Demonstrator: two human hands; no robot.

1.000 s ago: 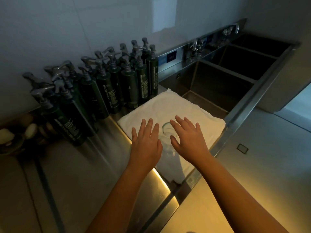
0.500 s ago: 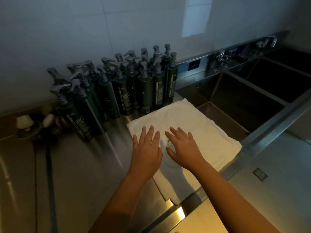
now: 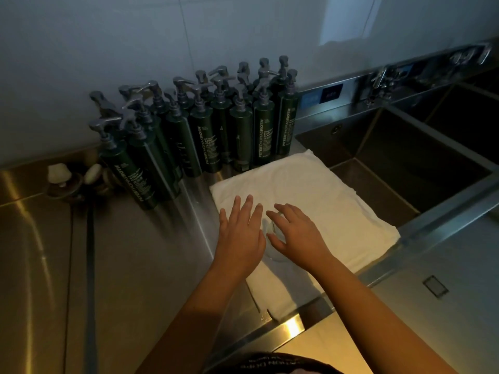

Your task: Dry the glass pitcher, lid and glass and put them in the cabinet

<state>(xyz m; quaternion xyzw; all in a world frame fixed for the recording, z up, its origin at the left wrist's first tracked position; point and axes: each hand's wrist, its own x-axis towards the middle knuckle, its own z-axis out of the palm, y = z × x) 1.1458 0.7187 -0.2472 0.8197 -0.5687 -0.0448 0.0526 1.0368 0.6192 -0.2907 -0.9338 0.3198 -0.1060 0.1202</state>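
Observation:
A clear glass (image 3: 270, 233) stands on a white towel (image 3: 324, 206) spread over the steel counter beside the sink. Only a sliver of the glass shows between my two hands. My left hand (image 3: 240, 230) hovers at its left side with fingers straight and spread. My right hand (image 3: 294, 233) lies over the glass's top and right side, fingers relaxed and slightly bent. I cannot tell whether either hand touches the glass. No pitcher or lid is in view.
Several dark green pump bottles (image 3: 208, 125) stand in rows against the wall behind the towel. A deep steel sink (image 3: 405, 163) with taps (image 3: 380, 79) lies to the right. Small white stoppers (image 3: 60, 172) sit at the far left. The steel counter (image 3: 135, 265) stretches left.
The view has swung left and down, so the sink sits further right. Both hands stay around the glass, and my right hand has slid further over it.

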